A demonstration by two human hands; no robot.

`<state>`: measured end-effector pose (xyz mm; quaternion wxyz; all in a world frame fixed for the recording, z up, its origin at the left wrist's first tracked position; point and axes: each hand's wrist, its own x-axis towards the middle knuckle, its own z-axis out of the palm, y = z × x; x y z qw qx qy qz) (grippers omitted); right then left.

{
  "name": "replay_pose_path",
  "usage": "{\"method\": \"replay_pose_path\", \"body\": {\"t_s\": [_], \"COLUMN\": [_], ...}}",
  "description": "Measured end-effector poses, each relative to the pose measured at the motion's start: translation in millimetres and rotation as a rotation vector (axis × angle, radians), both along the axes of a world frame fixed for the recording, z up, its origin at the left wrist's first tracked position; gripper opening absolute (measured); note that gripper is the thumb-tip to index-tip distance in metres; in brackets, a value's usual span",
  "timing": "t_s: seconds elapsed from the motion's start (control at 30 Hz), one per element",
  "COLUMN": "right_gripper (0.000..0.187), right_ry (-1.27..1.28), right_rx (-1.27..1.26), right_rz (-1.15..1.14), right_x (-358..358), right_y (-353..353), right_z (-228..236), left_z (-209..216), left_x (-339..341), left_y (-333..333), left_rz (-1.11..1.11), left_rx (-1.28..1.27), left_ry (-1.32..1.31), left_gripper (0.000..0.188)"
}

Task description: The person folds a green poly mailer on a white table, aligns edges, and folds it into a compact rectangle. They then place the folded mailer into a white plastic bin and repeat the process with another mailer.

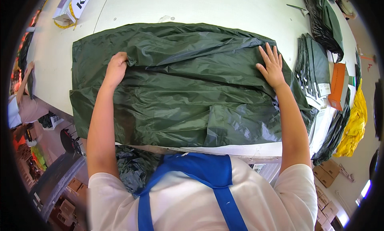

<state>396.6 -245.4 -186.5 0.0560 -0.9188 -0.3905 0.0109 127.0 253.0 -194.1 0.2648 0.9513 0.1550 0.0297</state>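
One dark green, shiny fabric garment (172, 111) lies across the pale, smooth-topped work table (216, 9), close to its near edge and between the person's forearms. The left hand (115, 69) has its fingers curled together, pinching a raised fold of the garment's upper layer towards the left side; the right hand (273, 71) rests with fingers spread on the fabric near the upper right corner. The work looks partway along: the garment is laid out wide, but long loose ridges between the hands and creases across the lower half are left to flatten, and it is not folded small.

Counted: one garment under the hands, one white cardboard box (64, 17) with one yellow measuring tape (74, 19) at the upper left, one orange rectangular box (338, 87) and one crumpled yellow fabric bundle (354, 125) at the right. Two stacks of dark green folded fabric pieces (316, 63) lie there too; their layers overlap near the warped rim, so I cannot fairly number the pieces
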Motion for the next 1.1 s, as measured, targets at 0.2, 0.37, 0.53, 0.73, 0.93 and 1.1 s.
{"method": "replay_pose_path", "body": {"t_s": [0.2, 0.37, 0.53, 0.73, 0.93, 1.1], "right_gripper": [0.055, 0.046, 0.056, 0.043, 0.052, 0.054], "right_ry": [0.302, -0.029, -0.075, 0.397, -0.081, -0.105], "right_rx": [0.231, 0.09, -0.117, 0.05, -0.169, -0.147], "right_rz": [0.051, 0.115, 0.33, 0.228, 0.085, 0.091], "right_x": [-57.3, -45.6, -46.0, -3.5, 6.8, 7.9], "right_y": [-44.0, -79.5, -79.8, -43.8, 35.4, 42.7], "right_z": [51.8, 39.7, 38.4, 61.0, 9.0, -5.6], "left_z": [60.0, 32.4, 19.2, 49.8, 94.4, 32.3], "left_x": [21.9, 35.4, 25.5, 32.2, 67.8, 82.6], "left_y": [-69.5, -64.7, -47.2, -74.4, -60.8, -10.7], "left_rz": [0.481, 0.371, 0.359, 0.453, 0.312, 0.205], "left_rx": [-0.752, -0.543, -0.158, -0.035, -0.68, 0.054], "left_ry": [-0.224, -0.484, -0.312, -0.226, -0.027, 0.025], "left_gripper": [0.026, 0.029, 0.026, 0.056, 0.033, 0.023]}}
